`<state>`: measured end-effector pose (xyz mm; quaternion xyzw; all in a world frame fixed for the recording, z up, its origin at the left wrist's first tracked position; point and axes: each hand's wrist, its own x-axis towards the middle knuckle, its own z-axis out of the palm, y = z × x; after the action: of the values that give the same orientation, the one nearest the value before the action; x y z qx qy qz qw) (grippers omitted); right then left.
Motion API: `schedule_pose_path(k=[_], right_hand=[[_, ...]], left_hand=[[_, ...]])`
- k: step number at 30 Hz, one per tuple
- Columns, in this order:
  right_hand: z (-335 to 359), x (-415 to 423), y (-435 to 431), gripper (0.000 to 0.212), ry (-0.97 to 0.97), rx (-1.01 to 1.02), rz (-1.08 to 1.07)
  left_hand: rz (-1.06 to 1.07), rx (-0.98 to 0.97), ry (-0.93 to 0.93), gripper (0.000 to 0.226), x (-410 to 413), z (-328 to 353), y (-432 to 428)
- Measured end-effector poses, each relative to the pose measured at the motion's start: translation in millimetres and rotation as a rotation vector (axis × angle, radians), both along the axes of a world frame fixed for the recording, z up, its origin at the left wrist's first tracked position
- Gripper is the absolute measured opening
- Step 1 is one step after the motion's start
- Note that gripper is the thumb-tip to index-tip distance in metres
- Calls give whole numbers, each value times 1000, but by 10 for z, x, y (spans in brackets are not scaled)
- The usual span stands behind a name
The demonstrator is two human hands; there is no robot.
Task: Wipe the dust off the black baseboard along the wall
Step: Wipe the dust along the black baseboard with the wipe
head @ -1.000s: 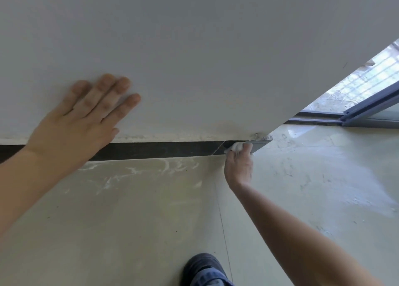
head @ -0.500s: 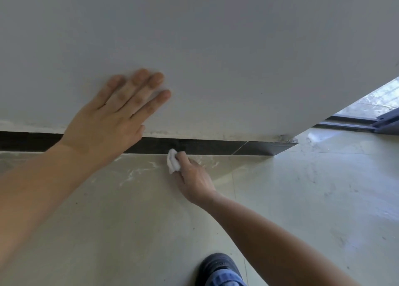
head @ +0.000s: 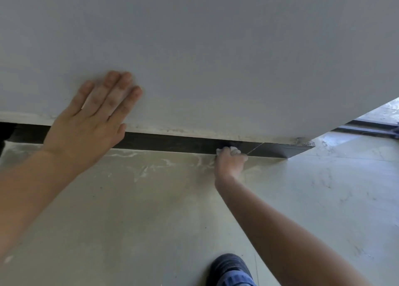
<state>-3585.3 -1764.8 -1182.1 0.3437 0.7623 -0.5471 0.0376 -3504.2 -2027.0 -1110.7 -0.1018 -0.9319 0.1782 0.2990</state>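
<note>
- One black baseboard (head: 172, 142) runs along the foot of the grey wall (head: 216, 48), meeting the pale floor (head: 151, 210).
- Right hand (head: 230, 161) grips a white cloth (head: 234, 150), pressing it against the baseboard.
- Left hand (head: 90, 121) lies flat on the wall, fingers straight.
- Both hands are well apart.
- Dark shoe (head: 231, 268) stands on the floor below.
</note>
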Motion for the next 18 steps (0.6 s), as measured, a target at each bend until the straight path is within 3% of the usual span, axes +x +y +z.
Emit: schedule_pose_path(k=[5, 8, 11, 14, 18], right_hand=[[-75, 282, -660, 26, 7, -74, 161], [-95, 411, -823, 19, 65, -9, 295], [-48, 543, -815, 14, 137, 55, 678], [47, 597, -706, 18, 123, 252, 1070], [103, 600, -262, 24, 217, 474, 999]], left_hand=[[-8, 38, -38, 70, -17, -34, 20], [-14, 33, -61, 70, -10, -29, -1], [-4, 36, -82, 71, 0, -22, 7], [-6, 46, -96, 71, 39, 2, 25], [33, 95, -57, 72, 174, 9, -102]])
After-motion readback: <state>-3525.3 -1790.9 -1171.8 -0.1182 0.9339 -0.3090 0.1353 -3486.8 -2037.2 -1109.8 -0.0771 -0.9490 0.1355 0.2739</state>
